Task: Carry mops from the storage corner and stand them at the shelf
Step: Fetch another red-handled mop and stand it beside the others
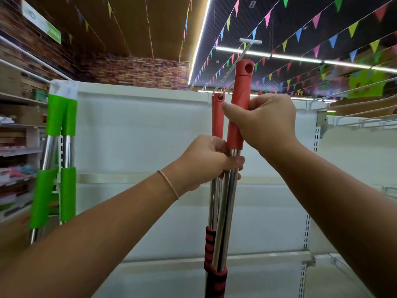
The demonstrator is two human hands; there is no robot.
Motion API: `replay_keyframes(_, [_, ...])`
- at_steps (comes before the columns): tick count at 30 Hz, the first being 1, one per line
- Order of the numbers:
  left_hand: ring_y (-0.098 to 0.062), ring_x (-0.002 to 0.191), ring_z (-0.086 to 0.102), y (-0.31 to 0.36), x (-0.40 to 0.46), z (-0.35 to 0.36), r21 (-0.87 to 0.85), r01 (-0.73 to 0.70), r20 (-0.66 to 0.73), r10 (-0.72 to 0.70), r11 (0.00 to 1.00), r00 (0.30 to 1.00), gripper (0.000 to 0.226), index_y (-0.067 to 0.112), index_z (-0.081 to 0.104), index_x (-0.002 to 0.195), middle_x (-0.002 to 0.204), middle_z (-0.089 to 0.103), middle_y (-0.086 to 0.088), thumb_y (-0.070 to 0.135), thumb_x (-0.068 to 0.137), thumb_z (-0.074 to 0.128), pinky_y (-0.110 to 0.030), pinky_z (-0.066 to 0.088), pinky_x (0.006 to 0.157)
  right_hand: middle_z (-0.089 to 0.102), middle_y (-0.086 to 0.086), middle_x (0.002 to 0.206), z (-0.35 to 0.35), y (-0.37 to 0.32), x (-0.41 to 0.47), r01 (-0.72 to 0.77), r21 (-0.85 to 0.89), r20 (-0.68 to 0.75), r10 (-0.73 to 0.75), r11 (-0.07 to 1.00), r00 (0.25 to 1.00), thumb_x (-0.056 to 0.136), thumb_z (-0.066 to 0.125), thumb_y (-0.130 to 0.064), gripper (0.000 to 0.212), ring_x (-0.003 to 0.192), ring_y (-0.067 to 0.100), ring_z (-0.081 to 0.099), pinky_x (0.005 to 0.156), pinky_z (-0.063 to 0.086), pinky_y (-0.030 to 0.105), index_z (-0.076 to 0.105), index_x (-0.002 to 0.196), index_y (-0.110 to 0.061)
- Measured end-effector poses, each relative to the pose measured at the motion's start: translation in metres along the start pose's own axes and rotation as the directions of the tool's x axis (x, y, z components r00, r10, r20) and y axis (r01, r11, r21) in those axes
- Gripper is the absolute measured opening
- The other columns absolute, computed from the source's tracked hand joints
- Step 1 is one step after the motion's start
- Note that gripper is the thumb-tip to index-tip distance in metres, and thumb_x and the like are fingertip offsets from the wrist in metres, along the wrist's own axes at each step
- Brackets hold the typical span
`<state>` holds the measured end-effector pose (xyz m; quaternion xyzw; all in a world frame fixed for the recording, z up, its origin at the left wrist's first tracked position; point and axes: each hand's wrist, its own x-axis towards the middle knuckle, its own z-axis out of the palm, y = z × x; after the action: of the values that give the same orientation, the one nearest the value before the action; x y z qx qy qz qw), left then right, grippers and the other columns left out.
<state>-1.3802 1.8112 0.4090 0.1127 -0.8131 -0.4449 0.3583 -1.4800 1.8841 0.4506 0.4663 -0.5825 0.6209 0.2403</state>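
Red-handled mops (pixel 225 190) upright, gripped by left hand (pixel 206 162), right hand (pixel 266 121)

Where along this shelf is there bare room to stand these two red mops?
Bare white back panel runs between the green-handled mops at the left edge and the red-handled mops held by left hand and right hand. Further right is bare too, up to the slotted upright. Crowded: left edge.

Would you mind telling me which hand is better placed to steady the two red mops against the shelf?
Left. The left hand wraps both steel poles, while the right hand holds only the taller red grip.
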Motion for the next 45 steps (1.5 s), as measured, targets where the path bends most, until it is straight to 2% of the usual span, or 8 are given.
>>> replay_keyframes(3, [-0.028, 0.073, 0.074, 0.0, 0.005, -0.003, 0.002, -0.007, 0.029, 0.007, 1.0, 1.0, 0.011, -0.001, 0.065, 0.096, 0.086, 0.073, -0.014, 0.005, 0.087, 0.067, -0.039, 0.061, 0.077, 0.067, -0.007, 0.061, 0.0, 0.002, 0.004, 0.02, -0.003, -0.025, -0.02, 1.0, 0.999, 0.078, 0.078, -0.043, 0.03, 0.052, 0.004, 0.066, 0.059, 0.058, 0.025, 0.07, 0.068, -0.015])
replay_keyframes(8, [-0.027, 0.073, 0.075, -0.002, 0.02, -0.011, 0.009, 0.015, 0.048, -0.015, 1.0, 0.999, 0.015, -0.003, 0.065, 0.101, 0.086, 0.074, -0.013, 0.004, 0.088, 0.067, -0.039, 0.06, 0.078, 0.069, -0.005, 0.062, 0.008, 0.006, 0.016, 0.006, -0.031, -0.005, -0.006, 0.999, 1.0, 0.077, 0.078, -0.042, 0.031, 0.055, 0.009, 0.069, 0.062, 0.061, 0.032, 0.067, 0.065, -0.016])
replay_keyframes(20, [-0.03, 0.083, 0.074, -0.047, 0.049, -0.018, -0.011, 0.095, 0.05, -0.095, 0.995, 0.994, 0.01, 0.004, 0.066, 0.097, 0.095, 0.073, -0.017, 0.01, 0.09, 0.066, -0.037, 0.06, 0.074, 0.069, -0.005, 0.07, 0.052, 0.045, 0.026, -0.053, -0.103, 0.081, 0.062, 0.993, 0.995, 0.083, 0.073, -0.045, 0.033, 0.061, 0.01, 0.07, 0.065, 0.062, 0.031, 0.069, 0.077, -0.013])
replay_keyframes(26, [-0.031, 0.083, 0.074, -0.065, 0.063, -0.015, -0.019, 0.112, -0.023, -0.112, 0.994, 0.993, 0.013, 0.004, 0.067, 0.097, 0.093, 0.073, -0.019, 0.014, 0.089, 0.068, -0.047, 0.061, 0.078, 0.07, -0.003, 0.071, 0.07, 0.061, 0.029, -0.024, -0.107, 0.058, 0.03, 0.994, 0.998, 0.085, 0.071, -0.044, 0.03, 0.064, 0.013, 0.069, 0.065, 0.06, 0.032, 0.07, 0.08, -0.014])
replay_keyframes(29, [-0.028, 0.078, 0.074, -0.073, 0.073, -0.013, 0.056, 0.087, -0.09, -0.082, 0.995, 0.993, 0.011, 0.007, 0.067, 0.091, 0.087, 0.073, -0.016, 0.018, 0.09, 0.068, -0.046, 0.062, 0.074, 0.066, -0.005, 0.068, 0.08, 0.067, 0.035, -0.023, -0.141, 0.061, 0.032, 0.99, 0.998, 0.085, 0.07, -0.042, 0.029, 0.063, 0.012, 0.068, 0.061, 0.057, 0.026, 0.067, 0.077, -0.015])
replay_keyframes(33, [-0.026, 0.07, 0.071, -0.079, 0.082, -0.013, 0.244, 0.059, -0.164, -0.019, 0.968, 0.986, 0.018, 0.011, 0.066, 0.08, 0.079, 0.07, -0.013, 0.027, 0.09, 0.067, -0.04, 0.063, 0.063, 0.064, -0.003, 0.076, 0.092, 0.073, 0.04, 0.015, -0.191, 0.047, -0.006, 0.982, 0.999, 0.085, 0.07, -0.041, 0.026, 0.068, 0.013, 0.065, 0.062, 0.054, 0.022, 0.061, 0.09, -0.017])
replay_keyframes(37, [-0.027, 0.063, 0.07, -0.077, 0.089, -0.017, 0.323, 0.085, -0.158, -0.034, 0.943, 0.987, 0.023, 0.01, 0.064, 0.076, 0.073, 0.066, -0.01, 0.027, 0.091, 0.064, -0.034, 0.062, 0.056, 0.056, -0.005, 0.086, 0.101, 0.076, 0.043, -0.001, -0.161, 0.025, 0.005, 0.987, 1.0, 0.084, 0.074, -0.04, 0.04, 0.077, 0.021, 0.066, 0.072, 0.06, 0.035, 0.043, 0.101, -0.021])
replay_keyframes(45, [-0.024, 0.057, 0.069, -0.08, 0.094, -0.021, 0.483, 0.053, -0.136, 0.015, 0.874, 0.991, 0.023, 0.011, 0.065, 0.08, 0.071, 0.068, -0.007, 0.032, 0.089, 0.061, -0.038, 0.062, 0.064, 0.062, 0.001, 0.089, 0.11, 0.08, 0.044, -0.016, -0.252, -0.045, 0.005, 0.968, 0.999, 0.082, 0.073, -0.045, 0.042, 0.077, 0.023, 0.065, 0.072, 0.059, 0.04, 0.052, 0.099, -0.013])
